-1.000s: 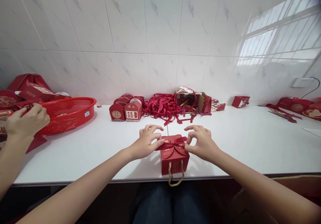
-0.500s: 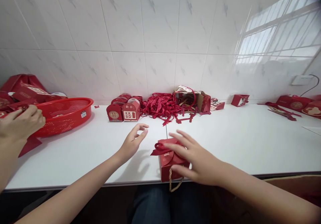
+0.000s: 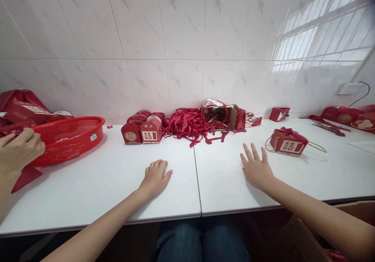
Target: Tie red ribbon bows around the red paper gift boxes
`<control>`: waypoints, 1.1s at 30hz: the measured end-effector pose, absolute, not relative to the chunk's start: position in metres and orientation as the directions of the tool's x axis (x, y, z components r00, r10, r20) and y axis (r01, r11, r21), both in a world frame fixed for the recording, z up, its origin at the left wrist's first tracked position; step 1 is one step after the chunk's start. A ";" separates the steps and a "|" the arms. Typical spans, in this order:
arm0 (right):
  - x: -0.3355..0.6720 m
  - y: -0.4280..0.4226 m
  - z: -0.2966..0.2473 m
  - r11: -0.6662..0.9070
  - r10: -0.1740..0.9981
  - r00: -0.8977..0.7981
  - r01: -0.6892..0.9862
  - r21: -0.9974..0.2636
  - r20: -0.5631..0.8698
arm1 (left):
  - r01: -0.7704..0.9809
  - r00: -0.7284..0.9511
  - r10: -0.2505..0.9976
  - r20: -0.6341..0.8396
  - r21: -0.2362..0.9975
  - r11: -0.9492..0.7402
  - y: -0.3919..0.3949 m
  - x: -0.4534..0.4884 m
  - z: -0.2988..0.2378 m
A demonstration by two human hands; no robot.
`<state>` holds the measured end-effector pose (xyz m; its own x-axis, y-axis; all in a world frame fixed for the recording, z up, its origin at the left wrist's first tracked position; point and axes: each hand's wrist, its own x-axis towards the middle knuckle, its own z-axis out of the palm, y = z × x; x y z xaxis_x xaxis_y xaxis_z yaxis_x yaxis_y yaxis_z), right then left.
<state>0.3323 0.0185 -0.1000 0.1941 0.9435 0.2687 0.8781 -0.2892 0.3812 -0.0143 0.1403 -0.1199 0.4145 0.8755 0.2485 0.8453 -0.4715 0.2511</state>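
My right hand [image 3: 257,169] lies palm down on the white table [image 3: 222,191], its fingers spread and holding nothing. Just beyond it, to the right, a red gift box [image 3: 288,141] with a red ribbon bow on top and rope handles at its sides stands apart from the fingers. Left of the table's seam, my left hand [image 3: 155,177] rests on the tabletop, thumb apart from loosely bent fingers, with nothing in it. Several small red boxes [image 3: 151,130] with printed fronts stand behind the left hand. A heap of red ribbons [image 3: 187,123] lies beside them.
At the far left another person's hand [image 3: 22,148] is beside a red plastic basket [image 3: 73,140] and red bags [image 3: 25,107]. An opened carton [image 3: 238,118] with ribbons leans near the tiled wall. More red boxes [image 3: 345,116] stand at far right, with a cardboard box [image 3: 310,234] below the table edge.
The bow-tied gift box has moved from the front edge to the right side of the table, out of my right hand. Both hands now lie on the tabletop, the right one farther right.
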 end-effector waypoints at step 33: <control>0.257 0.219 -0.139 0.094 0.909 0.094 0.902 -0.421 0.405 | 0.557 0.783 0.601 0.161 0.249 -0.792 0.267 0.084 -0.119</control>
